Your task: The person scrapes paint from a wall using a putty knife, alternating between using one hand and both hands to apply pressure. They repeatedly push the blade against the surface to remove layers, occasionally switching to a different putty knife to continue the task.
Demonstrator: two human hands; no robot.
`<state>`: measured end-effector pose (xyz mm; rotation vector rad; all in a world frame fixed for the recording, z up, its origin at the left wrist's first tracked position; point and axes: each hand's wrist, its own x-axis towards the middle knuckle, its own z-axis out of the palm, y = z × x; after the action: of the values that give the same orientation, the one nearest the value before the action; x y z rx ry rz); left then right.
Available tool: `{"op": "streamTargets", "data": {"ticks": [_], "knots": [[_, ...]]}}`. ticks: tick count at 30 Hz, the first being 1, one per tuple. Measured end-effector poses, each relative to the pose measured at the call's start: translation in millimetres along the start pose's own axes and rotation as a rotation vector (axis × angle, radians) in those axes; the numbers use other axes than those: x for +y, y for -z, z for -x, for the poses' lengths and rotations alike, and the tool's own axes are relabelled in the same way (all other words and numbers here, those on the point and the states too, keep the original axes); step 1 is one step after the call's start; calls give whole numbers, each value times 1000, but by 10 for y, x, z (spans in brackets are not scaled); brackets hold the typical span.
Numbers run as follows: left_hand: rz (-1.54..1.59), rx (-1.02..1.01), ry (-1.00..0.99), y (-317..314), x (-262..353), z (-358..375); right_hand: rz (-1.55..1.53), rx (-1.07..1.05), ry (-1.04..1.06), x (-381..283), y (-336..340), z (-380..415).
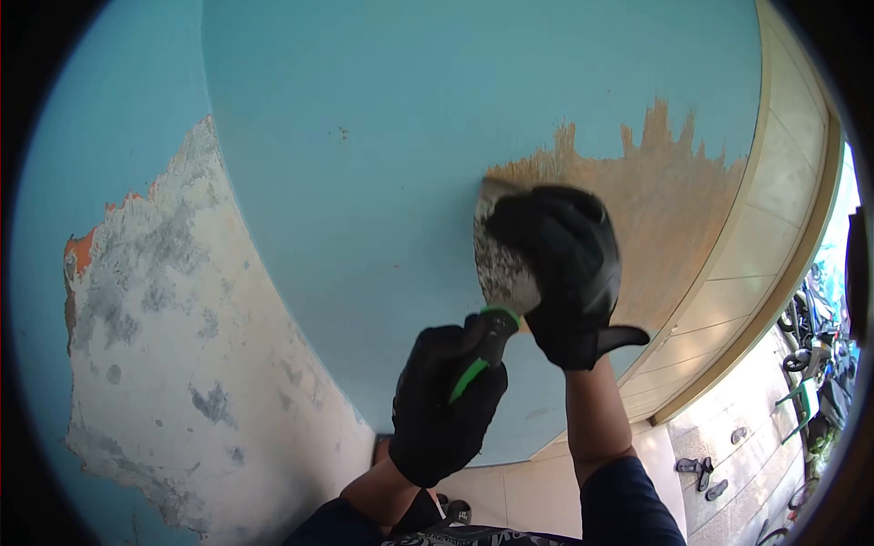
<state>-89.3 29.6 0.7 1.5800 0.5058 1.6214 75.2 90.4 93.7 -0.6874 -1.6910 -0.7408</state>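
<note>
Your left hand (446, 409) is clenched around the scraper (499, 273) handle, black with green trim, low in the view at about 6 o'clock. Your right hand (564, 268), also in a black glove, lies flat over the blade with its fingers pressed on the metal, just right of centre. The scraper's long axis runs from the handle at 7 o'clock up to the blade edge at 1 o'clock, tilted a little right of upright; the blade is broad, speckled with old paint, and its top edge touches the wall (382, 136).

That edge sits at the left border of a bare patch (665, 191), brown and streaked, which spreads toward 3 o'clock from the blade. The rest of this face is smooth light blue. At 9 o'clock the blue coat has flaked from a neighbouring face, showing grey-white plaster (164, 318) with an orange spot at its upper left edge.

A cream tiled band (774, 237) runs down the right side. At 4 o'clock lie sandals (701, 473) on a pale floor, and bikes (815, 355) stand at 3 o'clock.
</note>
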Motion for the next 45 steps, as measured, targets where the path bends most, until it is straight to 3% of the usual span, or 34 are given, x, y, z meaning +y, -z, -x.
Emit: {"op": "streamTargets", "data": {"ticks": [3, 4, 8, 10, 14, 16, 20, 22, 27, 31, 35, 40, 45], "knots": [[-49, -52, -58, 8, -105, 134, 47, -44, -10, -20, 34, 91], [102, -31, 34, -22, -66, 111, 25, -31, 10, -12, 27, 69], [120, -62, 9, 1, -39, 75, 17, -51, 31, -49, 50, 37], [-118, -18, -58, -27, -98, 124, 49, -90, 18, -11, 66, 90], [93, 6, -18, -62, -82, 28, 38, -65, 79, 74, 45, 24], [-63, -15, -83, -24, 21, -35, -31, -32, 111, 76, 48, -108], [9, -42, -82, -31, -65, 61, 23, -87, 13, -45, 77, 90], [-103, -30, -153, -20, -34, 18, -32, -84, 21, -33, 103, -37], [-55, -37, -87, -46, -61, 67, 52, -97, 56, -2, 95, 131], [-47, -5, -38, -67, 28, 44, -62, -47, 69, -12, 108, -67], [-42, -2, -141, -75, -104, 65, 27, -90, 31, -32, 95, 68], [29, -4, -33, -77, -4, 39, -13, -47, 62, -7, 77, -25], [12, 2, -101, -74, -8, -9, 6, -40, 68, 19, 52, -79]]}}
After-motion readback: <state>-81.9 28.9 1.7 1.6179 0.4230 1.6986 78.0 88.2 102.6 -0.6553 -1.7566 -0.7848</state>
